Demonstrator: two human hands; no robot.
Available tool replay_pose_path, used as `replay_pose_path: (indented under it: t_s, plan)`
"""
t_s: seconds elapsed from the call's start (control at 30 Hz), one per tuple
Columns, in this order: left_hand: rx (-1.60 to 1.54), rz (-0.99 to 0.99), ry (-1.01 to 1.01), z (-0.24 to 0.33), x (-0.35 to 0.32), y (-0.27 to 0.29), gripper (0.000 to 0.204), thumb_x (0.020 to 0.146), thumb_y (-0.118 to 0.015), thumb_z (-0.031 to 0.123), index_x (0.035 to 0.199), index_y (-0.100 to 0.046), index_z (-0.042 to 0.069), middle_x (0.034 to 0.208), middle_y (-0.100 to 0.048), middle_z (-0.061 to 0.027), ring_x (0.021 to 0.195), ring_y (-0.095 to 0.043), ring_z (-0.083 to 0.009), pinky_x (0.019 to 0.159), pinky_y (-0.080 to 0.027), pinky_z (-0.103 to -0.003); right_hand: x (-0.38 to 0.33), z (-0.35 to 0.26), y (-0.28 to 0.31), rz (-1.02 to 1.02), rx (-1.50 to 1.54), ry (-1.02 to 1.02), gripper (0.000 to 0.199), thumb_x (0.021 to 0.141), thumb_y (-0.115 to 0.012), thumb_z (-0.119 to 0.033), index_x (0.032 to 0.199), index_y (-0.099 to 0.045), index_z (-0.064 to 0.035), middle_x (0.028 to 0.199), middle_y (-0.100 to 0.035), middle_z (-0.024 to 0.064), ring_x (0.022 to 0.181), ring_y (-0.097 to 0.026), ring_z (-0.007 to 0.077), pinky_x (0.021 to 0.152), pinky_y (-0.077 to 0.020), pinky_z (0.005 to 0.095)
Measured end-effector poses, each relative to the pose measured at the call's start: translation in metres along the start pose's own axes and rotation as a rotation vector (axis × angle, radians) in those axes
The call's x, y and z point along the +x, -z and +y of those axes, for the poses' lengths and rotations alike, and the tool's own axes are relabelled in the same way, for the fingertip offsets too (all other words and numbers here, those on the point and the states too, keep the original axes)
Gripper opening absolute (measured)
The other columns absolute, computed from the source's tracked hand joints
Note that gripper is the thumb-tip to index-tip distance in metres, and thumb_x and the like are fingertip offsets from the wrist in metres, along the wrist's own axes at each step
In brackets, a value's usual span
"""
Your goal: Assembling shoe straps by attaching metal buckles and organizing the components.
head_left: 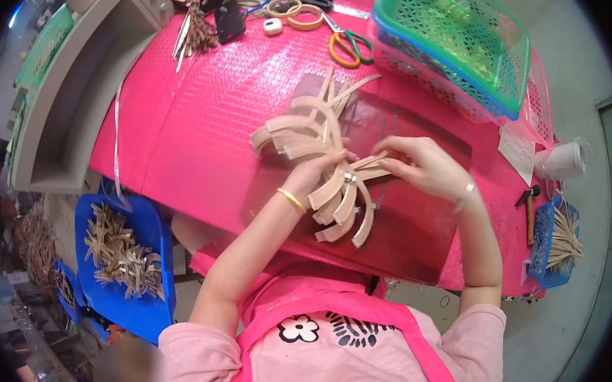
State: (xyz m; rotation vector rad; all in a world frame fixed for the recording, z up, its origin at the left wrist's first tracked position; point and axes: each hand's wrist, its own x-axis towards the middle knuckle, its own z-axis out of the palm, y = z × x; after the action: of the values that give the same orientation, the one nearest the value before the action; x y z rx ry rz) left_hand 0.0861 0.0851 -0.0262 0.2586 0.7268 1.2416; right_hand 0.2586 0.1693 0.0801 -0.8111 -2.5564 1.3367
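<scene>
A bow-like bunch of flat beige strips (295,133) is held over a dark red mat (416,247) on the pink table. Its looped strips fan out toward the far left and the near side. My left hand (310,175) is closed round the bunch where the strips meet. Beside those fingers a small shiny silvery piece (350,178) sits at the gathered middle. My right hand (423,167) pinches the ends of thin beige strips (371,164) that stick out to the right of the bunch. Part of the gathered middle is hidden by my left fingers.
Scissors (351,49), tape rolls (305,17) and a small white device (272,26) lie at the back. Stacked plastic baskets (446,60) stand back right. A hammer (530,218) and a blue basket of strips (547,245) are far right. At left, a blue tray (126,313) holds similar bunches.
</scene>
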Motion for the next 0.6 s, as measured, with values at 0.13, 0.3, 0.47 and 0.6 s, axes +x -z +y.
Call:
replay_pose_path:
  t_s: [0.13, 0.3, 0.47, 0.6]
  plan:
    - [0.082, 0.103, -0.034, 0.008, -0.011, 0.008, 0.024, 0.08, -0.051, 0.011, 0.102, -0.05, 0.002, 0.093, -0.057, -0.0067, 0.081, -0.056, -0.0161, 0.07, -0.046, -0.029, 0.044, 0.025, -0.049, 0.136, -0.135, -0.115, 0.023, 0.077, -0.058, -0.019, 0.086, -0.054, 0.0017, 0.072, -0.058, 0.0098, 0.064, -0.056, 0.0151, 0.058, -0.0447, 0.0273]
    - [-0.007, 0.152, -0.11, 0.005, -0.02, 0.024, 0.025, 0.076, -0.047, 0.004, 0.102, -0.05, 0.002, 0.094, -0.056, -0.006, 0.083, -0.054, -0.0167, 0.072, -0.044, -0.032, 0.07, 0.053, -0.068, 0.303, 0.041, -0.147, 0.019, 0.072, -0.062, -0.013, 0.079, -0.053, 0.0026, 0.068, -0.057, 0.0053, 0.062, -0.054, 0.0102, 0.057, -0.0443, 0.0245]
    - [-0.006, 0.172, -0.192, 0.0, -0.021, 0.028, 0.024, 0.075, -0.049, 0.001, 0.1, -0.051, 0.002, 0.094, -0.057, -0.0061, 0.083, -0.054, -0.0167, 0.074, -0.043, -0.032, 0.048, 0.028, -0.044, 0.228, 0.721, -0.227, 0.011, 0.082, -0.049, -0.01, 0.091, -0.047, -0.0029, 0.072, -0.056, 0.0023, 0.06, -0.054, 0.0083, 0.056, -0.0438, 0.0196]
    - [-0.02, 0.165, -0.225, -0.002, -0.018, 0.023, 0.023, 0.076, -0.05, 0.001, 0.099, -0.051, 0.001, 0.093, -0.057, -0.0069, 0.083, -0.055, -0.0165, 0.074, -0.045, -0.031, 0.045, 0.043, -0.073, 0.232, 0.169, -0.178, 0.028, 0.078, -0.057, -0.018, 0.098, -0.051, 0.0008, 0.065, -0.052, 0.0004, 0.052, -0.046, 0.0067, 0.048, -0.0371, 0.0211]
